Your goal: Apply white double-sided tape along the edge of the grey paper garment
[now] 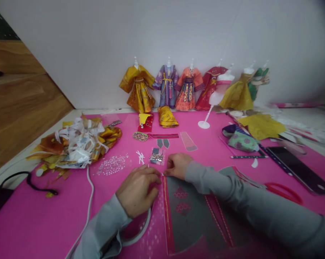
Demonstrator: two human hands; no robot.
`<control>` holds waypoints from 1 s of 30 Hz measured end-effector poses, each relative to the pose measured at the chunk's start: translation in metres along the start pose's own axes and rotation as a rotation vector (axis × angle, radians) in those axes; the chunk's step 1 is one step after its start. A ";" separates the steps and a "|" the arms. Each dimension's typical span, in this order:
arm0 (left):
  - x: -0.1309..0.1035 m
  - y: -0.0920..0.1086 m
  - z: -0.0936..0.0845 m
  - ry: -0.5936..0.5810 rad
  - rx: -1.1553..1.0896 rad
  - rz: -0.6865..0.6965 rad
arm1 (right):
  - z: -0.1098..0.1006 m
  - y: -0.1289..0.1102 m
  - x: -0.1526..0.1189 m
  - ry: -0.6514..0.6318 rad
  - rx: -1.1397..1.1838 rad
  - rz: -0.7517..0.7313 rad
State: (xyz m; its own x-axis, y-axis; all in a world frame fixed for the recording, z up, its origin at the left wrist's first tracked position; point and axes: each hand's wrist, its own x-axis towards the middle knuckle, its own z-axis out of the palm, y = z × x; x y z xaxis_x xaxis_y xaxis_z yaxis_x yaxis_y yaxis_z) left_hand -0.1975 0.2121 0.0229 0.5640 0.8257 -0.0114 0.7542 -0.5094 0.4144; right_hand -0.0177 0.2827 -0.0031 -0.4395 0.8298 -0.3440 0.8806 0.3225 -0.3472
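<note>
While both hands work at the near edge of the pink mat point(44, 223), the left hand point(137, 190) and right hand point(178, 165) press curled fingers on the top edge of the grey patterned paper point(189, 212), seemingly creasing it, calling next for firm, even pressure; no containers show.

Soft, even, fairly dim light with faint shadows; edges bend, blur and darken at the corners.

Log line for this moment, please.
left hand: resting on grey patterned sheet | right hand: at sheet's top edge | grip: cannot tell | scissors: idle
</note>
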 end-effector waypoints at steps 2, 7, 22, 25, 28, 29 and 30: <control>-0.001 0.001 0.000 0.006 -0.021 0.023 | 0.000 -0.001 0.000 0.008 -0.001 -0.001; -0.001 0.003 0.000 -0.025 -0.049 0.076 | 0.000 0.002 0.001 0.026 0.047 -0.003; 0.001 0.000 0.005 -0.009 -0.070 0.118 | -0.015 0.012 -0.032 0.201 0.363 -0.034; -0.001 -0.004 0.006 0.086 -0.086 0.119 | -0.016 0.020 -0.063 0.200 0.443 -0.054; -0.002 -0.004 0.004 0.171 -0.093 0.116 | -0.011 0.030 -0.102 0.210 0.482 -0.050; -0.002 -0.004 0.003 0.195 -0.094 0.113 | -0.008 0.035 -0.117 0.227 0.481 -0.040; -0.001 -0.004 0.002 0.218 -0.091 0.107 | -0.004 0.041 -0.131 0.237 0.475 -0.030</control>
State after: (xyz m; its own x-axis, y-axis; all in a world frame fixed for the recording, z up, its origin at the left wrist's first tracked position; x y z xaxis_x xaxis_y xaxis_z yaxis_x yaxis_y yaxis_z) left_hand -0.2000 0.2125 0.0195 0.5458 0.8060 0.2290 0.6551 -0.5809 0.4832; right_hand 0.0768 0.1888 0.0311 -0.3626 0.9213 -0.1407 0.6667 0.1510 -0.7298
